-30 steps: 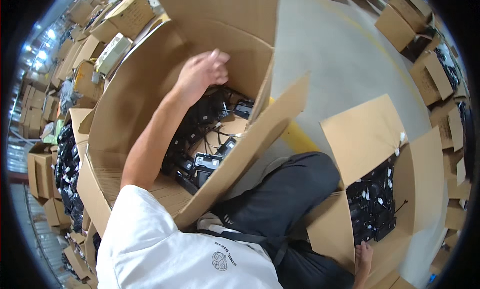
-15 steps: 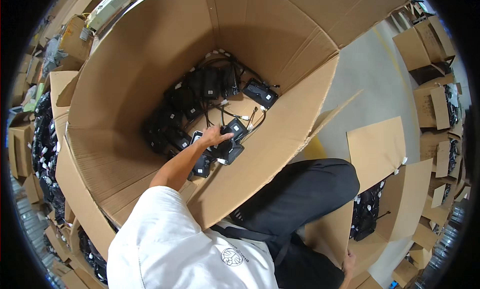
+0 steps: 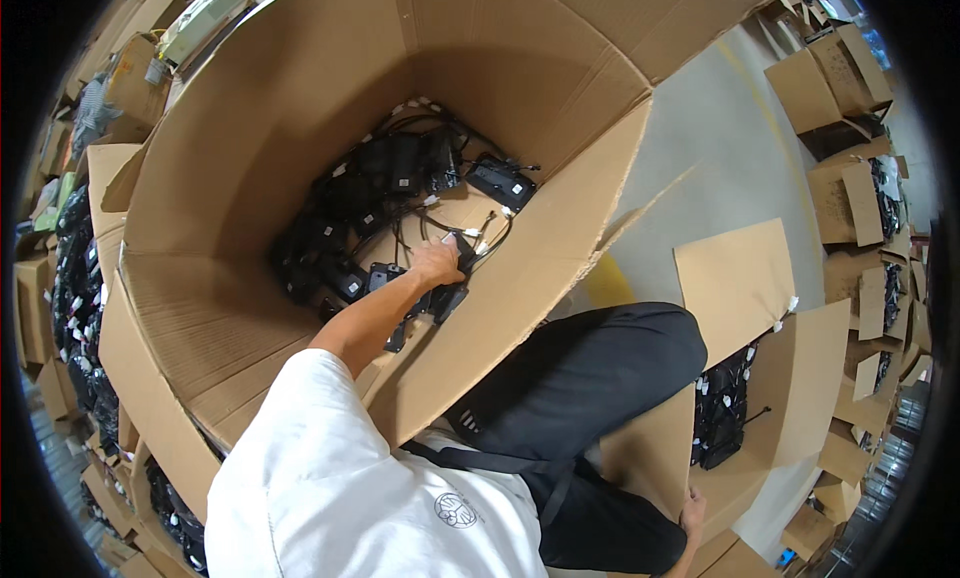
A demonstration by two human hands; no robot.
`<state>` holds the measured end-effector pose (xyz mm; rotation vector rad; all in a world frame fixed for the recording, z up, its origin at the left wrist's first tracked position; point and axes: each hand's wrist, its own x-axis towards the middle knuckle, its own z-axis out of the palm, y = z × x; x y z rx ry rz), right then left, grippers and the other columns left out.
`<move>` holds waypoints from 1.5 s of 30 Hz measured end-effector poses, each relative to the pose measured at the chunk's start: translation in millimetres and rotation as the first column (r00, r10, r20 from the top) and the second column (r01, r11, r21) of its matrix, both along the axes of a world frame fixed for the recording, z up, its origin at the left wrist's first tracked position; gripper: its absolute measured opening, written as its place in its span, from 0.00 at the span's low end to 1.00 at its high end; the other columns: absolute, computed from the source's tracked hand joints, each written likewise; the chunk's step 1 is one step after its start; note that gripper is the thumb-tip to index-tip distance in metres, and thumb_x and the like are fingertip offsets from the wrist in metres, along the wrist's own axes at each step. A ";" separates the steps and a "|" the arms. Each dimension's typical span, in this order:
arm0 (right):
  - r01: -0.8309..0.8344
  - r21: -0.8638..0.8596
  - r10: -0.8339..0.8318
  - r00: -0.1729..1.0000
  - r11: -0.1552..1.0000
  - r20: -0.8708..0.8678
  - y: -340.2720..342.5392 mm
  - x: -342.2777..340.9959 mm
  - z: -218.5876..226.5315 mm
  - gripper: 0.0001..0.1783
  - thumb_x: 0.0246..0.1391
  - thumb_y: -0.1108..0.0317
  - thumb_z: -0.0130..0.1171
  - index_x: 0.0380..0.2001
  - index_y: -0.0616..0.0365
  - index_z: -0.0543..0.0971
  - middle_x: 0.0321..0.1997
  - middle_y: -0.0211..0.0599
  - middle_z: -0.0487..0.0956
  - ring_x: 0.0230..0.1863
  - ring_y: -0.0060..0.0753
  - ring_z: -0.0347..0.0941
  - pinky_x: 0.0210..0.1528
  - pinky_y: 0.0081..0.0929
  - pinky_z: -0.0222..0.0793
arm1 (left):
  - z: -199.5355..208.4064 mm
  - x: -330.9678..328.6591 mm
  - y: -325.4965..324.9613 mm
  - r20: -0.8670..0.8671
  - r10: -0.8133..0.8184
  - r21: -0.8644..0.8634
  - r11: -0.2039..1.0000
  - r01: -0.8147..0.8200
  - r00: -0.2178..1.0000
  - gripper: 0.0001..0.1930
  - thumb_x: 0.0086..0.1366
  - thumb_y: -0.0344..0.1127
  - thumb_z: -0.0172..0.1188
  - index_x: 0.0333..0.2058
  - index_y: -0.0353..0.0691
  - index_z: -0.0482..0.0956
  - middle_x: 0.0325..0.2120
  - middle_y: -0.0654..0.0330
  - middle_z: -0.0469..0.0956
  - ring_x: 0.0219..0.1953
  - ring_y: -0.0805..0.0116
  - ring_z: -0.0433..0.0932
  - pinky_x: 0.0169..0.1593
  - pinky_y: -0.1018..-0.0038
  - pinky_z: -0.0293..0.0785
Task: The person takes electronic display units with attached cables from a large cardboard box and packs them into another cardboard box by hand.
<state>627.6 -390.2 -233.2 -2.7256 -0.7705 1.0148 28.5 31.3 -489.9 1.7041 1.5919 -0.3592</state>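
My left hand point(image 3: 437, 264) reaches down into a large, deep cardboard box point(image 3: 240, 308), its fingers closed round a black device point(image 3: 463, 248) with thin cables near the box's right wall. The palm hides part of that device. Beside and beneath the hand lie more such devices point(image 3: 385, 274). Another black device point(image 3: 503, 182) with a small white label rests by the far right wall, and a heap of them point(image 3: 385, 173) fills the far left of the bottom. At the lower right, my right hand point(image 3: 692, 512) grips the edge of a smaller cardboard box point(image 3: 650, 453).
That smaller box contains black devices point(image 3: 722, 408), and one of its flaps point(image 3: 735, 288) stands out over the grey floor point(image 3: 720, 148). Cartons point(image 3: 835, 78) line the right side. Black bagged goods point(image 3: 75, 288) are piled along the left. My bent knee point(image 3: 640, 348) presses near the large box's wall.
My left hand has shifted slightly farther into the box, and its fingers have closed round the device by the right wall. The whole view has moved a little. My right hand stays on the smaller box.
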 end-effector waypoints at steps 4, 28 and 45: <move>-0.080 -0.007 0.080 0.997 0.997 0.003 13.3 -16.1 -1.2 0.18 0.68 0.62 0.52 0.44 0.69 0.81 0.37 0.35 0.82 0.40 0.25 0.74 0.45 0.27 0.71 | -3.7 -14.3 4.3 -0.089 0.233 0.024 0.972 -0.232 0.968 0.42 0.48 0.57 0.73 0.55 0.32 0.73 0.53 0.45 0.77 0.57 0.53 0.76 0.57 0.63 0.75; -0.220 0.276 0.233 0.972 0.936 -0.016 79.1 -29.8 29.2 0.18 0.61 0.68 0.59 0.50 0.71 0.77 0.27 0.32 0.79 0.31 0.20 0.74 0.34 0.22 0.71 | 251.5 -72.2 81.1 0.821 0.512 -0.333 0.790 -0.515 0.254 0.13 0.67 0.38 0.62 0.44 0.35 0.80 0.35 0.61 0.82 0.35 0.72 0.81 0.41 0.72 0.79; 0.692 0.697 0.387 0.601 0.186 -0.700 283.0 -262.3 162.5 0.21 0.64 0.61 0.61 0.54 0.65 0.75 0.53 0.37 0.79 0.54 0.26 0.74 0.59 0.27 0.68 | 486.6 220.8 0.0 0.539 -0.640 0.487 0.768 0.417 0.548 0.24 0.66 0.47 0.56 0.38 0.24 0.77 0.26 0.45 0.77 0.30 0.58 0.75 0.37 0.63 0.72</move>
